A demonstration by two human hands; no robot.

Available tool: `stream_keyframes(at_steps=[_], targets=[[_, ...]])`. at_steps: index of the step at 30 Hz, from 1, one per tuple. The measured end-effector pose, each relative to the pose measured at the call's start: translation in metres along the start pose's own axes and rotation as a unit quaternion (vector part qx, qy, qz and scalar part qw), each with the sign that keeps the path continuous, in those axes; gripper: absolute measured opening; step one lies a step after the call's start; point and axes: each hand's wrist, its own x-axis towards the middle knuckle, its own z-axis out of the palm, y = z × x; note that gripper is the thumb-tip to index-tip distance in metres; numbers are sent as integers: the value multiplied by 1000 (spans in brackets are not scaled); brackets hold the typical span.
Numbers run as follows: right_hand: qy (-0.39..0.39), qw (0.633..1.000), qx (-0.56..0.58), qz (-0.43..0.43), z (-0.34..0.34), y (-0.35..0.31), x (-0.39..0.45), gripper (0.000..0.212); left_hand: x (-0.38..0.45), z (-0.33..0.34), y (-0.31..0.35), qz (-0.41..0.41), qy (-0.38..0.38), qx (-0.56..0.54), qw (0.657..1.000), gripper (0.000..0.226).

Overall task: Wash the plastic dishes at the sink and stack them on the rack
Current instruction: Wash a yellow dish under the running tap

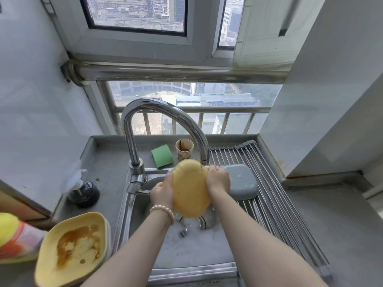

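Over the steel sink [132, 216] I hold a yellow plastic dish [189, 189] tilted on edge, its underside facing me, just below the faucet spout [205, 161]. My left hand [162, 192] grips its left edge and my right hand [217, 179] grips its right edge. A blue-grey plastic dish [242, 181] lies upside down on the roll-up metal rack [269, 193] to the right of the sink. Another yellow dish [72, 251] smeared with brown sauce sits on a stack of dishes on the counter at the lower left.
A green sponge [162, 156] and a stained paper cup [184, 149] stand behind the sink. A dark soap dispenser [84, 192] sits on the left counter, and a yellow-orange bottle [12, 239] lies at the far left edge. Walls close in on both sides.
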Motion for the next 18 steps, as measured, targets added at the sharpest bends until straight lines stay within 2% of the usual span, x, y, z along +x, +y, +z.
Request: stream_keyframes(at_steps=[2, 4, 7, 9, 11, 13, 16, 18], targets=[[31, 992, -84, -84, 14, -5, -9, 34, 0, 3, 2, -22, 56, -27, 998, 38], [44, 969, -166, -180, 31, -4, -23, 51, 5, 2, 7, -38, 82, -50, 995, 37], [5, 905, -307, -296, 42, 4, -40, 93, 18, -6, 10, -76, 90, -37, 992, 33], [-43, 861, -368, -348, 37, 10, -37, 100, 24, -11, 10, -113, 78, -29, 990, 30], [-79, 833, -410, -362, 26, 9, -29, 100, 33, -13, 6, -129, 49, -24, 990, 30], [-108, 838, -427, -322, 15, -1, -17, 98, 43, -11, 4, -123, 18, 18, 992, 29], [-152, 895, -358, -218, 2, -6, 5, 75, 40, 2, 14, -103, -3, 87, 991, 25], [-143, 930, -288, -176, -6, -3, 13, 63, 30, 12, 24, -42, 1, 165, 985, 22]])
